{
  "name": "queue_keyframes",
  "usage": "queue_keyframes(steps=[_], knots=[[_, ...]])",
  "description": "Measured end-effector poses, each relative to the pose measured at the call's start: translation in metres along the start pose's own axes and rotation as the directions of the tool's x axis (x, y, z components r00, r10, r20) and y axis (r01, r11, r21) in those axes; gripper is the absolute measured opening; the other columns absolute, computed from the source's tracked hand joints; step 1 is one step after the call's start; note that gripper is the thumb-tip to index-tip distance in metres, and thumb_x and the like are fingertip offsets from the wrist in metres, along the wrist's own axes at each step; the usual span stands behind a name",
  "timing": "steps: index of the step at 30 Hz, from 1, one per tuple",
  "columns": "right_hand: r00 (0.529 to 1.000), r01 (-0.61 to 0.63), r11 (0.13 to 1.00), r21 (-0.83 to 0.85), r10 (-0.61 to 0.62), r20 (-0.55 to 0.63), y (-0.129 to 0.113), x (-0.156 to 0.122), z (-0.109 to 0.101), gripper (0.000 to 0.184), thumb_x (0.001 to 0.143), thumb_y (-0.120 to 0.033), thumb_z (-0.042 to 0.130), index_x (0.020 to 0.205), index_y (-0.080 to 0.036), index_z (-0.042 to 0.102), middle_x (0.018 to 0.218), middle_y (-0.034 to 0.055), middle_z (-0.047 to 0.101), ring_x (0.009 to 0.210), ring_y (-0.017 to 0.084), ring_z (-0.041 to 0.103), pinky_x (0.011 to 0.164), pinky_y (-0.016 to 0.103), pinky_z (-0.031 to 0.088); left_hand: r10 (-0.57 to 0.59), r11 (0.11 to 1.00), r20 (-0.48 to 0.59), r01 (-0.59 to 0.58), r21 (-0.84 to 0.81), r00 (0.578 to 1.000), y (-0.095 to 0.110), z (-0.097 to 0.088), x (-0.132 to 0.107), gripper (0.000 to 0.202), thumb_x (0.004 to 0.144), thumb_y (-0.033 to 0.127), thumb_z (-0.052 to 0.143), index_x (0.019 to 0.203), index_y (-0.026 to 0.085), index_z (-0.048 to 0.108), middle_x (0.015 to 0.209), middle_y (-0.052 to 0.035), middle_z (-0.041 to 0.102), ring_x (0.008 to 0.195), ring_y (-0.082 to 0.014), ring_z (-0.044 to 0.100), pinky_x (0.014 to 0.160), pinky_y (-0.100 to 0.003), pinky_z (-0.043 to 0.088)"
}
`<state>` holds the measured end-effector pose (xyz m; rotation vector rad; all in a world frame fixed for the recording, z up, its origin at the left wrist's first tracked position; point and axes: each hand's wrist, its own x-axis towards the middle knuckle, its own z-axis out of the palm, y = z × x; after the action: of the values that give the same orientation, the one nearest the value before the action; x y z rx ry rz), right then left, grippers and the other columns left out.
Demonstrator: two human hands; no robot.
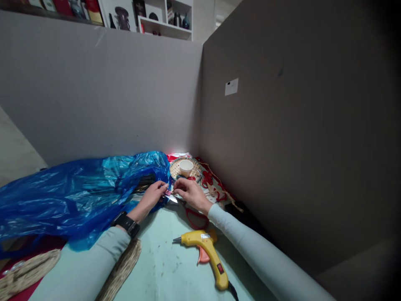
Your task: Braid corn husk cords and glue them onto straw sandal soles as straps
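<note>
My left hand (152, 196) and my right hand (190, 193) meet over a small pink piece (168, 193) near the far corner of the pale green table (163, 259). Both pinch it with closed fingers. Just below the hands lie scissors with a silver blade (173, 199) and red handles (194, 217). A black watch (127, 223) sits on my left wrist. A yellow glue gun (206, 251) lies on the table between my forearms, nozzle pointing left.
A large blue plastic bag (72, 192) covers the left of the table. A woven tray (178, 169) holding a white cup (186, 167) stands behind the hands, with red cord (209, 179) beside it. Woven straw pieces (123, 267) lie near me. Grey partition walls (282, 125) enclose the corner.
</note>
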<state>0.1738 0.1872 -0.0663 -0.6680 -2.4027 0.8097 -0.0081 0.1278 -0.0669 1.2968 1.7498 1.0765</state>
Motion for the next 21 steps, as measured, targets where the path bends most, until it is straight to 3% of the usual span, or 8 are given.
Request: queue_keyframes(steps=[7,21], knots=[[0.996,0.005,0.994,-0.110,-0.015,-0.091,-0.001,-0.006,0.002,0.030,0.097,-0.032,0.061,0.122,-0.016,0.061,0.122,0.0091,0.064,0.103,0.023,0.065,0.087,0.044,0.056,-0.061,0.997,0.110,0.066,-0.035,0.992,0.016,-0.004,-0.005,0.034,0.093,0.034,0.063,0.123,0.018,0.061,0.124,-0.0095,0.066,0.102,-0.0252,0.067,0.084,-0.047,0.058],[0.997,-0.067,0.964,-0.259,0.071,0.008,0.001,-0.005,-0.002,0.031,0.097,-0.033,0.061,0.123,-0.016,0.061,0.121,0.0090,0.064,0.101,0.022,0.066,0.085,0.043,0.057,-0.065,0.989,0.166,0.086,-0.124,0.984,0.015,-0.003,-0.008,0.033,0.093,0.032,0.064,0.123,0.018,0.062,0.124,-0.0095,0.066,0.102,-0.0249,0.067,0.084,-0.046,0.058]])
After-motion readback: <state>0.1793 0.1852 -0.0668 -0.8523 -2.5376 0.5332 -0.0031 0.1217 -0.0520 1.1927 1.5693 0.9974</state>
